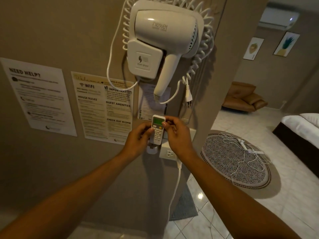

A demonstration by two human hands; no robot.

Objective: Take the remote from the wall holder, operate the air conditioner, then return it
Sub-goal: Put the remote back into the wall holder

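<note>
A white remote [157, 128] with a green screen and small buttons stands upright against the beige wall. Its lower end sits in or just above a small holder [151, 150] on the wall. My left hand [138, 138] grips the remote's left side, thumb on the buttons. My right hand [177, 133] pinches its right edge near the top, thumb beside the orange button. The white air conditioner [278, 18] hangs high on the far wall at the upper right, with a small light on.
A wall-mounted hair dryer [164, 42] with a coiled cord hangs right above the remote. Printed notices [101, 107] cover the wall to the left. A socket [170, 154] with a plugged cable sits beside the holder. A round rug [236, 161], bed [300, 133] and brown chair [243, 97] lie to the right.
</note>
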